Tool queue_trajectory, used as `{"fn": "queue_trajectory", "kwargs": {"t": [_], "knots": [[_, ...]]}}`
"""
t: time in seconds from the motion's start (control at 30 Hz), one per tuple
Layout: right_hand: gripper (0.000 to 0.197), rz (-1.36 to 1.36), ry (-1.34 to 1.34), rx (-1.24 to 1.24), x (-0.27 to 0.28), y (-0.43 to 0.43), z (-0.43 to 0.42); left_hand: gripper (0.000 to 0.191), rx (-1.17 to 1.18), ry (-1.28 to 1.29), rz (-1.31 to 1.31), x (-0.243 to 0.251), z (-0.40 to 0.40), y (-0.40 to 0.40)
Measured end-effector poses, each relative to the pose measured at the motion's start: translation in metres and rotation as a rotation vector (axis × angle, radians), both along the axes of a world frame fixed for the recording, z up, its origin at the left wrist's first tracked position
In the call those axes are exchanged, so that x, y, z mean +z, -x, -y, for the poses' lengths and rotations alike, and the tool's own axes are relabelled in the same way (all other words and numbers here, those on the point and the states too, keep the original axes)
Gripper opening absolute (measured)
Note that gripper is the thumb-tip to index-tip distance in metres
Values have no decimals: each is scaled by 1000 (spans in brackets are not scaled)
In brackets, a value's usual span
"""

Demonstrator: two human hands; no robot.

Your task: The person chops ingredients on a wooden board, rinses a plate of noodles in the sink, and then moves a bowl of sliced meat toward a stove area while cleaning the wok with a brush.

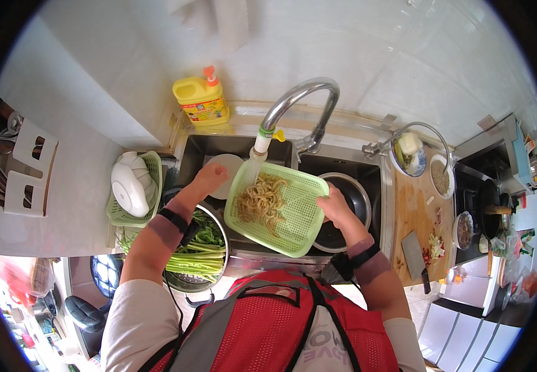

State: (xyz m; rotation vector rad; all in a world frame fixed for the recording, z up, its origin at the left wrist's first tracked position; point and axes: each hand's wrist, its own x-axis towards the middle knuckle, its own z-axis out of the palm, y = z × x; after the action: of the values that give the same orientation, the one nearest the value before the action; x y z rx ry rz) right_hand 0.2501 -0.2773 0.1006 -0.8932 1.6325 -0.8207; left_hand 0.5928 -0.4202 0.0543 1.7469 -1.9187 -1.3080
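Note:
My right hand (334, 206) grips the right rim of a light green plastic colander basket (303, 209), thumb on top. It is held over the divider between the sink basins. Tan, shredded strips of food (263, 200) lie towards its left side, under water running from the white nozzle of a chrome faucet (296, 100). Left of the basket, my left hand (211, 178) hovers with fingers curled together and nothing visible in them. Below that hand a round whitish object (225, 171) sits in the left basin (194, 149). A metal bowl (365, 195) stands in the right basin, partly hidden.
Leafy green stalks (198, 258) fill a metal pot at front left. White bowls (131, 186) sit in a green basket beside the sink. A yellow detergent bottle (203, 104) stands behind. At right, a cleaver (415, 255) and chopped ingredients lie on a wooden board (405, 209).

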Motion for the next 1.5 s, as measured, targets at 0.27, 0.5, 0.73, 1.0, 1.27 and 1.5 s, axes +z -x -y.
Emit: {"fn": "queue_trajectory", "kwargs": {"t": [0.27,0.5,0.73,1.0,1.27,1.5], "knots": [[38,-70,94,-21,14,-27,28,42,150,23,-133,19,-12,5],[37,88,279,-178,-10,-41,43,56,496,118,-41,20,-24,7],[34,301,155,-175,30,-53,32,59,418,-321,-473,4,-68,20],[36,52,-22,55,26,-34,24,49,553,-727,-1095,24,-111,39],[41,144,313,19,-26,-25,74,42,688,-668,-1263,43,-95,-2],[37,26,406,-2,-38,-34,93,40,735,-628,-1323,69,-91,-1]]}}
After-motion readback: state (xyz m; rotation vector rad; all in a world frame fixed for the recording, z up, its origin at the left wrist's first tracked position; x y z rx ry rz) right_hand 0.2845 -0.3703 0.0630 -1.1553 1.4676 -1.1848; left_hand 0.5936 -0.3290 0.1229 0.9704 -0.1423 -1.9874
